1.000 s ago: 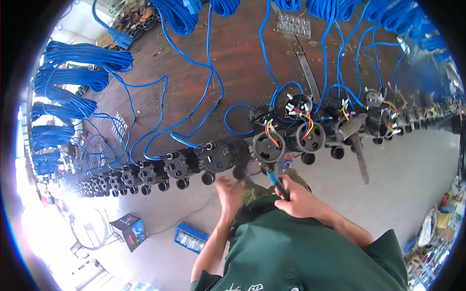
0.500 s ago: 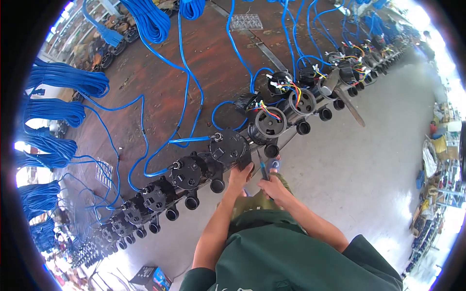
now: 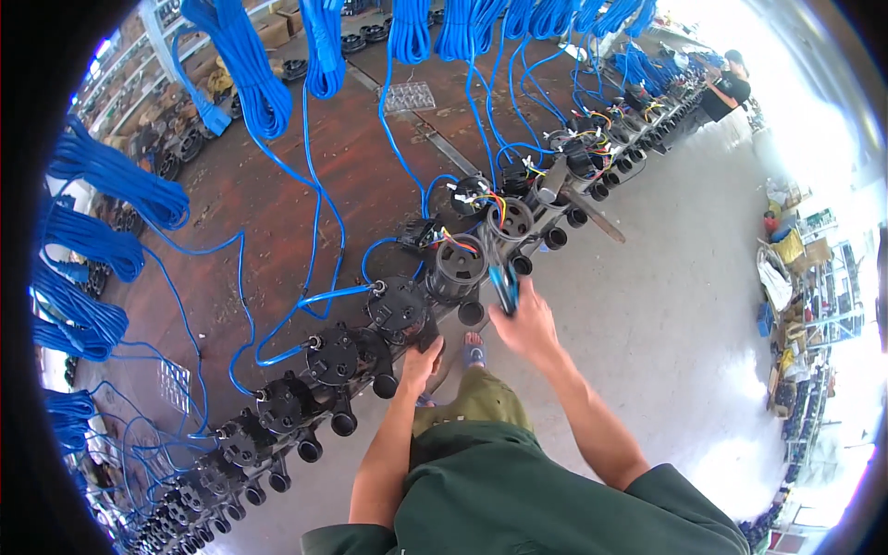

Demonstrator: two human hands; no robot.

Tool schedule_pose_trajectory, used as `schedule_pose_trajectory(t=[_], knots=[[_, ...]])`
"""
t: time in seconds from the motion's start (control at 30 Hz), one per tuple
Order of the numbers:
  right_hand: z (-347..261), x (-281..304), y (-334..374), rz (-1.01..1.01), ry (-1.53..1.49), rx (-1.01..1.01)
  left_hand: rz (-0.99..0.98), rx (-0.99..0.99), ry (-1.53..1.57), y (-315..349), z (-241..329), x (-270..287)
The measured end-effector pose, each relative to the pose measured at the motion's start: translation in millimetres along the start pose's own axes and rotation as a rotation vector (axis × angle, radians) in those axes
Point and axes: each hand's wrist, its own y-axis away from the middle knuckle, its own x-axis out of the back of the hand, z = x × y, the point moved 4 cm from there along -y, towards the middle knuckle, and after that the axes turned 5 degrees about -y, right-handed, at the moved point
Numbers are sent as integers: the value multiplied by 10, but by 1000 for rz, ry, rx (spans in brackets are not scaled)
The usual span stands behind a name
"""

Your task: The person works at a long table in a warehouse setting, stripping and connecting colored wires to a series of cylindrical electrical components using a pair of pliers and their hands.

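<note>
Your right hand (image 3: 529, 319) has moved up and away from your left hand (image 3: 421, 365): half a second ago both worked close together, left of the open housing's spout, and now the right is to the right of the open housing (image 3: 459, 277). Its grip is closed around a blue-and-black handled tool (image 3: 506, 289), blurred, the metal end pointing up just right of the open housing. Your left hand stays just left of and below the open housing, its grip wrapped around the lower part of the capped housing (image 3: 398, 310); the fingertips are partly hidden. The hammer (image 3: 597, 217) still lies to the right of the open housing, and the counter (image 3: 268, 194) spreads behind it. A co-worker (image 3: 726, 91), far right of the open housing, now shows more clearly.
</note>
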Motion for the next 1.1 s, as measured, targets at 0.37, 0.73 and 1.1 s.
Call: schedule_pose_trajectory(t=[0.37,0.73,1.1], knots=[[-277,-148,-521,109,347,382,88,44,-104,-14,-17,65],[1032,1179,-1869,246,654,42,574,88,-454,-277,-383,-52],[1292,1086,-724,267,61,-88,560,-52,-655,-97,-281,58]])
